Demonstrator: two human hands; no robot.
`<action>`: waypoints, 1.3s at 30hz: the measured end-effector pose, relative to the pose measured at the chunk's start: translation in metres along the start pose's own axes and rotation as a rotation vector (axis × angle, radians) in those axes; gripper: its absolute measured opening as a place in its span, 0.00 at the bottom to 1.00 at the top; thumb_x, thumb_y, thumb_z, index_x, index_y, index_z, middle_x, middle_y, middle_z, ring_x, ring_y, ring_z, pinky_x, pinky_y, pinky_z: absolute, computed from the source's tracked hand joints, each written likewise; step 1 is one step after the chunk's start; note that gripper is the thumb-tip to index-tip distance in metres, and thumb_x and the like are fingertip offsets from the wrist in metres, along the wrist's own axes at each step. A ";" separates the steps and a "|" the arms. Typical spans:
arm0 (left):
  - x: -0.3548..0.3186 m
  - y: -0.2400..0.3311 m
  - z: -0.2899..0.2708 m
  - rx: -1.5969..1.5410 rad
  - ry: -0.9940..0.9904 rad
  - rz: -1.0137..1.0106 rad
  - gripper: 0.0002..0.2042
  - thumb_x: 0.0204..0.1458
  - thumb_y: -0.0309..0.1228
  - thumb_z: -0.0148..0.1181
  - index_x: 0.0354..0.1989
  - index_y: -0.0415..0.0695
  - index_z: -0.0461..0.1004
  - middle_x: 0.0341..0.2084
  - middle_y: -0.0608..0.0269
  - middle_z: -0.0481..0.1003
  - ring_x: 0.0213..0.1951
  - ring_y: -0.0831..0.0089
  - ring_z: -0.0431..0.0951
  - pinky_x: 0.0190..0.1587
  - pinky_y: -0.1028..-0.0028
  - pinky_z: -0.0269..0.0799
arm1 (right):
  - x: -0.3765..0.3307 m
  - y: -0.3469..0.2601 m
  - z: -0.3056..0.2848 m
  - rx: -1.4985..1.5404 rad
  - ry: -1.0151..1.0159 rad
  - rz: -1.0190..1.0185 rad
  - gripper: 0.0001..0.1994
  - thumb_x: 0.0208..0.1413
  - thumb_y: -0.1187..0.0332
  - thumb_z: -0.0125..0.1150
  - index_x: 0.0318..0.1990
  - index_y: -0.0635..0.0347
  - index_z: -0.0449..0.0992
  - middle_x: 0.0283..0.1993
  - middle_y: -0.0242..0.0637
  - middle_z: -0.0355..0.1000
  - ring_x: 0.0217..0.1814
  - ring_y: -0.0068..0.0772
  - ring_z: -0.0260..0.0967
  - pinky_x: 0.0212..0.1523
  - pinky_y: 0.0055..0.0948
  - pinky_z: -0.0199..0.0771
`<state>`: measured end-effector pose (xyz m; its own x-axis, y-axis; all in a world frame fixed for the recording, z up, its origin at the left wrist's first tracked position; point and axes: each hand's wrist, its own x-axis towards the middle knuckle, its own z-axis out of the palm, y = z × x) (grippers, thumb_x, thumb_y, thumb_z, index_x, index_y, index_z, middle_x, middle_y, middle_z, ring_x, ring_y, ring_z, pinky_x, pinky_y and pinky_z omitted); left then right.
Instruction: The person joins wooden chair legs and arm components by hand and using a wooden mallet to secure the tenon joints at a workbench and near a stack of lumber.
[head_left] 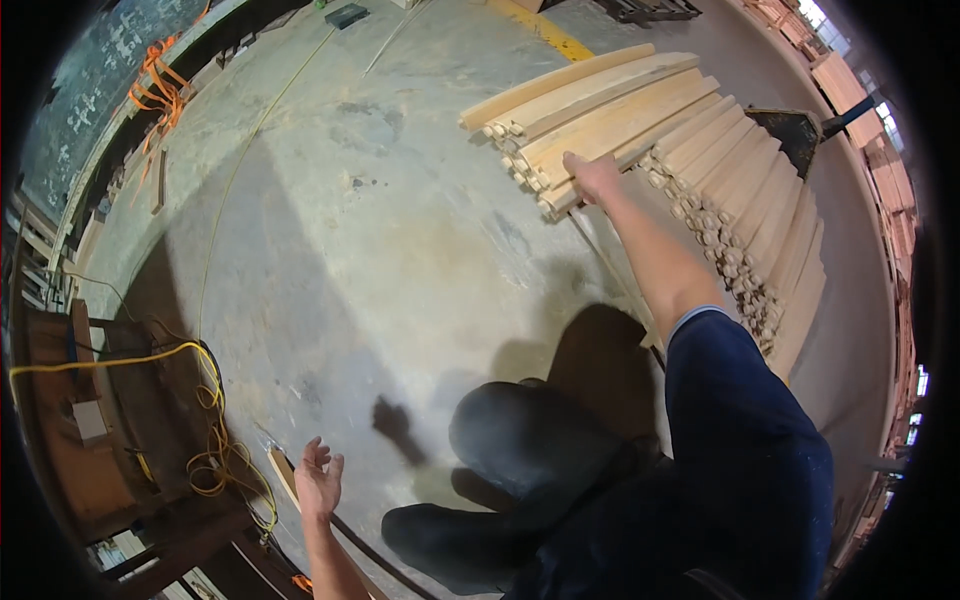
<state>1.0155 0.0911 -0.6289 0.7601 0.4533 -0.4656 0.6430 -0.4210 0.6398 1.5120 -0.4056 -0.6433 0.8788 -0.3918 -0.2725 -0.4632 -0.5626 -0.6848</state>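
Observation:
My right hand [597, 180] reaches out to the near-left stack of pale wooden slats [600, 113]. Its thumb lies on top of a slat at the stack's near end, with the fingers wrapped around the edge and partly hidden. The slats have narrowed, tenon-like ends. Lower left, my left hand [320, 482] hangs with slightly bent fingers apart and nothing in it. Close beside that hand, a narrow wooden strip [283, 470] runs past it, partly covered by the hand and forearm.
A second, longer pile of slats [745, 215] spreads to the right. On the left stands a brown bench-like frame [140, 420] with a yellow cord [207, 395] trailing to the floor. Orange straps [160, 85] hang at the far left. A yellow line [545, 30] marks the grey floor.

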 end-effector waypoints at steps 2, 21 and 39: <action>0.035 0.054 0.000 0.091 -0.023 0.028 0.28 0.58 0.29 0.67 0.66 0.34 0.67 0.50 0.45 0.79 0.49 0.63 0.80 0.54 0.65 0.77 | 0.040 -0.009 0.005 0.026 -0.050 0.142 0.63 0.50 0.43 0.70 0.70 0.90 0.34 0.36 0.52 0.79 0.28 0.40 0.79 0.23 0.30 0.78; 0.190 0.477 0.179 0.362 -0.503 0.600 0.46 0.47 0.46 0.74 0.69 0.28 0.61 0.60 0.34 0.72 0.59 0.49 0.77 0.61 0.62 0.72 | -0.187 -0.067 0.085 0.936 -0.693 0.089 0.12 0.50 0.72 0.62 0.43 0.64 0.74 0.34 0.36 0.76 0.29 0.27 0.74 0.23 0.30 0.75; 0.206 0.326 0.279 0.566 -1.258 0.806 0.25 0.38 0.18 0.65 0.48 0.40 0.66 0.35 0.65 0.74 0.38 0.75 0.75 0.44 0.72 0.76 | -0.155 0.179 -0.083 1.394 -0.108 0.159 0.30 0.58 0.47 0.66 0.59 0.56 0.67 0.52 0.39 0.74 0.53 0.41 0.75 0.40 0.40 0.78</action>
<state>1.4077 -0.1726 -0.6868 0.3088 -0.8082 -0.5014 -0.2137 -0.5726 0.7915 1.2838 -0.5055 -0.6675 0.8625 -0.2894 -0.4152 -0.1200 0.6801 -0.7232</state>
